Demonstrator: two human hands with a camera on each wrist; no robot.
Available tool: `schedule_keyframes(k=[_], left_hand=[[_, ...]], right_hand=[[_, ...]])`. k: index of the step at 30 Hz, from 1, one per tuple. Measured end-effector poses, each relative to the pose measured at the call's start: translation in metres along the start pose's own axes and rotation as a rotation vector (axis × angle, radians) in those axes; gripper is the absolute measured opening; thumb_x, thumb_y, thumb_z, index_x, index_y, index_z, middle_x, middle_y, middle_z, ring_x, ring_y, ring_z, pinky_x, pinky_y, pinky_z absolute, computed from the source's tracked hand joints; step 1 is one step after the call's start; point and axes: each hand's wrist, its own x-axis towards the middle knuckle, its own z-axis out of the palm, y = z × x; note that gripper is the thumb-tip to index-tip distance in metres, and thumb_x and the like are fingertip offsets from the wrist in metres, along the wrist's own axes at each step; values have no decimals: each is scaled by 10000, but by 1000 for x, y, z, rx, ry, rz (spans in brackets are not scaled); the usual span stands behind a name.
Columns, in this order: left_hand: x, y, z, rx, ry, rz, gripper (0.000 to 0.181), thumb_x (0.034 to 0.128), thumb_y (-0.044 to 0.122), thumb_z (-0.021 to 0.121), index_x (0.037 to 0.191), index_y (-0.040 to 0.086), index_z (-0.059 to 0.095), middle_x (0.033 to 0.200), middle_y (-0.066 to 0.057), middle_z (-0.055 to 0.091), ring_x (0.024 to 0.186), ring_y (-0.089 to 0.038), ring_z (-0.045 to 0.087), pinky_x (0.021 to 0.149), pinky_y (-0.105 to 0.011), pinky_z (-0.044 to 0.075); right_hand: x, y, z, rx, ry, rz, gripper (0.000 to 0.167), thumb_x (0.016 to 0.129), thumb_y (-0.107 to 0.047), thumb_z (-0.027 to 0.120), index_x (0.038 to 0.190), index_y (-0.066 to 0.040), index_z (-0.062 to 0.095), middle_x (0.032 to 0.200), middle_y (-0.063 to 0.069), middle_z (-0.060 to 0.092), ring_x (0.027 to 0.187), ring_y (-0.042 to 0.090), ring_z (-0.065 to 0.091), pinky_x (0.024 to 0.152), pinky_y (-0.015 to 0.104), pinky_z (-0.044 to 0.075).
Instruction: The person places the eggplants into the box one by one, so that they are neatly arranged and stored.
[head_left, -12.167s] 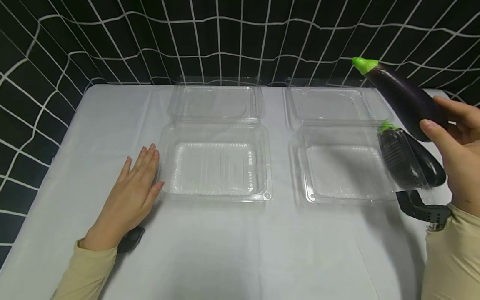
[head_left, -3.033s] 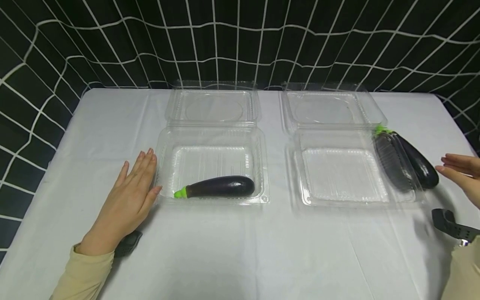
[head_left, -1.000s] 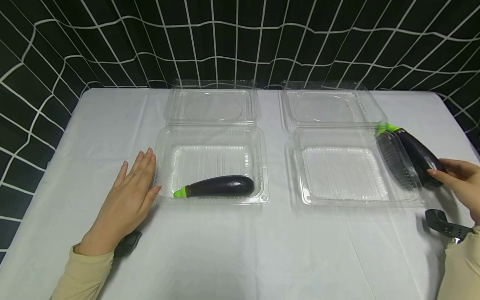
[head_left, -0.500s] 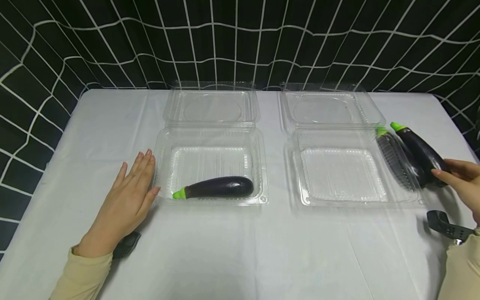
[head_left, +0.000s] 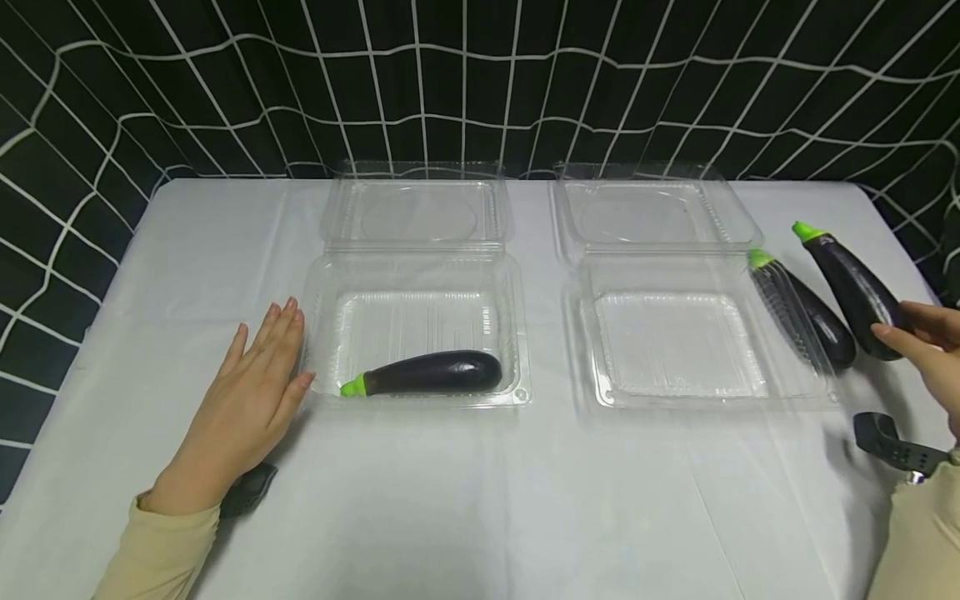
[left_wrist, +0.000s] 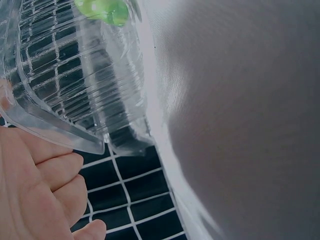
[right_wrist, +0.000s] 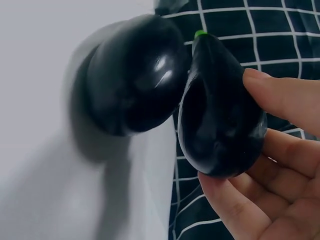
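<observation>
At the right of the head view, my right hand (head_left: 930, 346) pinches the thick end of a dark eggplant (head_left: 855, 287), its green tip pointing up and away. In the right wrist view, thumb and fingers grip that eggplant (right_wrist: 220, 110) beside another one (right_wrist: 140, 75). This other eggplant (head_left: 825, 325) lies against the right wall of the right clear container (head_left: 678, 400). A third eggplant (head_left: 435, 372) lies along the near side of the left clear container (head_left: 416, 287). My left hand (head_left: 240, 408) lies with straight fingers at that container's left edge; its fingers show beside clear plastic (left_wrist: 65, 110) in the left wrist view.
Both containers have their lids, a left lid (head_left: 416, 212) and a right lid (head_left: 637, 212), folded back toward the far edge of the white-covered table (head_left: 465, 500). Dark cloth with a white grid (head_left: 450, 83) stands behind the table. Black straps circle both wrists.
The right hand has taken hold of one right-hand eggplant and moved it up and right, apart from its neighbour. Earlier, an eggplant went into the left container. The left hand stays in place.
</observation>
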Motion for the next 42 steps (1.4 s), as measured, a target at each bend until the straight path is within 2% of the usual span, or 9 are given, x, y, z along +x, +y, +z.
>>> schedule_keyframes(k=[6,15,19,24,28,31,35,37,42], left_hand=[[0,-1,1,-3,3,2,630,1035,388,292,1454,-78,230,1520,-194,232,1425,-270,139,1139,-479,65],[0,-1,1,-3,8,4,630,1035,389,288,1453,-79,234,1517,-195,238,1425,-268,141,1140,-476,64],[0,-1,1,-2,11,8,632,1035,394,283,1454,-77,234,1517,-195,239,1425,-266,142,1139,-479,68],[0,-1,1,-3,20,12,634,1035,400,279,1454,-74,239,1515,-195,243,1422,-268,152,1134,-494,87],[0,-2,2,-4,19,11,632,1034,397,284,1454,-74,238,1516,-193,241,1422,-269,153,1136,-489,82],[0,-1,1,-5,14,7,631,1034,393,288,1453,-77,237,1518,-192,236,1423,-270,149,1139,-482,73],[0,-1,1,-6,12,5,627,1035,387,293,1452,-78,238,1516,-195,239,1423,-269,149,1139,-480,70],[0,-1,1,-6,13,6,626,1035,387,291,1451,-78,239,1516,-195,239,1423,-267,147,1140,-478,69],[-1,-2,2,-10,12,0,625,1035,383,293,1450,-82,238,1518,-194,232,1425,-261,139,1140,-476,66]], right_hand=[[5,1,-3,6,-2,-64,524,871,-122,670,1358,-243,519,1038,-296,523,896,-125,447,742,4,304],[12,-3,-4,-104,37,-109,544,881,-176,664,1385,-270,481,1219,-255,527,996,-140,438,903,24,316],[13,-5,-2,-105,34,-134,550,878,-148,669,1386,-250,481,1278,-184,530,1067,-106,452,929,56,340],[12,-12,2,-83,8,-170,565,858,-107,693,1375,-226,497,1277,-125,546,1106,-52,485,869,35,372],[-8,-44,10,-89,7,-182,547,869,-115,681,1371,-233,500,1281,-129,546,1110,-65,487,857,23,368],[-38,-97,19,-70,6,-159,516,875,-93,666,1363,-170,517,1249,-95,564,1069,-72,506,886,55,380],[-75,-165,31,-84,-23,-149,495,888,-54,633,1363,-32,494,1098,-190,533,950,-113,488,847,41,389],[-85,-182,35,-93,-30,-163,485,888,-38,626,1353,4,492,1006,-269,466,890,-137,455,775,-7,374],[-94,-200,42,-127,-49,-212,486,887,7,611,1349,54,469,1006,-277,439,929,-138,438,817,5,368]])
